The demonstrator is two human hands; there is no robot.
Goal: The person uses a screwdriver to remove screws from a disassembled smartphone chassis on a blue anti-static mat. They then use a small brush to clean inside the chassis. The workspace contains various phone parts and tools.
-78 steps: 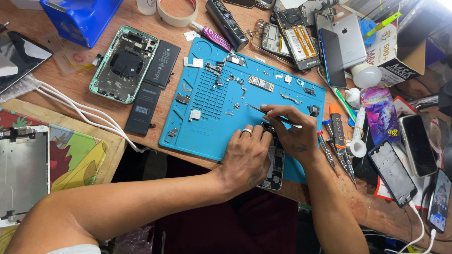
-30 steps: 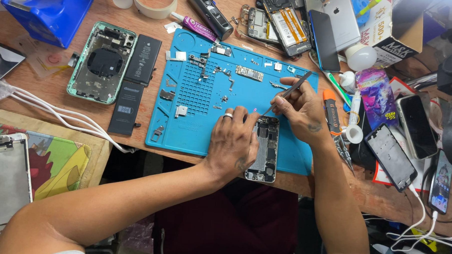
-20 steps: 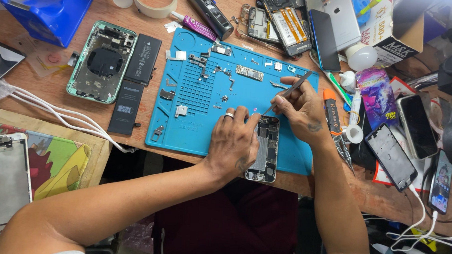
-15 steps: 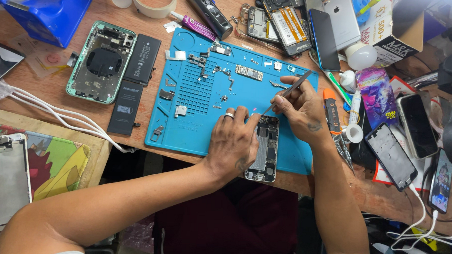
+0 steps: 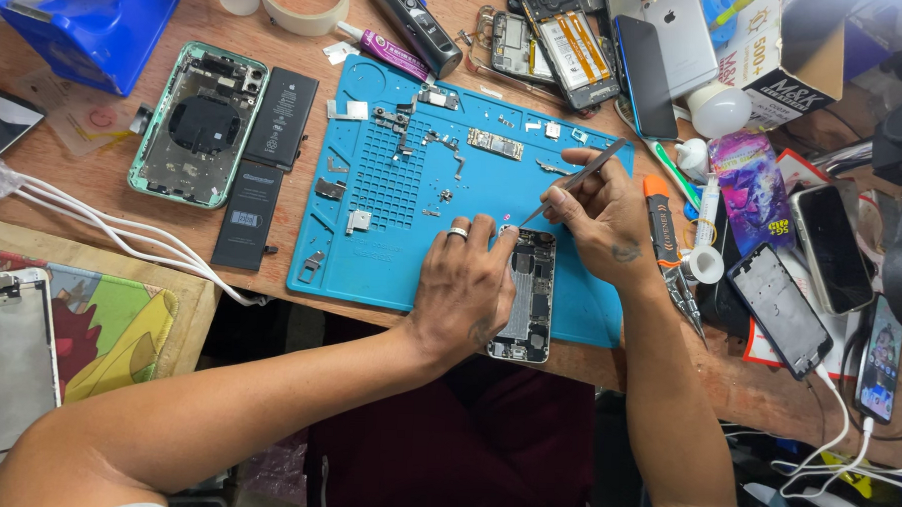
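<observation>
An opened phone point(image 5: 526, 294) is seen lying at the near edge of a blue repair mat point(image 5: 392, 231) on the wooden worktop point(image 5: 308, 69), its screen removed and its internals exposed. It is steadied by the left hand point(image 5: 465, 289), whose fingers are spread flat, resting on the mat and against the phone's left edge with nothing gripped. Slim metal tweezers point(image 5: 571, 180) are pinched between the fingers of the right hand point(image 5: 600, 211), the tip brought down to the phone's top end, where a tiny part appears to be touched; what it is cannot be told. The work is judged to be well into disassembly: small brackets, flex pieces and a narrow board point(image 5: 495, 143) are already laid out across the mat, while the long board and other parts are still seated in the frame, so more is left to lift out. The phone is shown as a dark, narrow frame with silvery shields down its middle. A green phone housing point(image 5: 198, 125) and two black batteries point(image 5: 281, 105) are set well apart to the left.
</observation>
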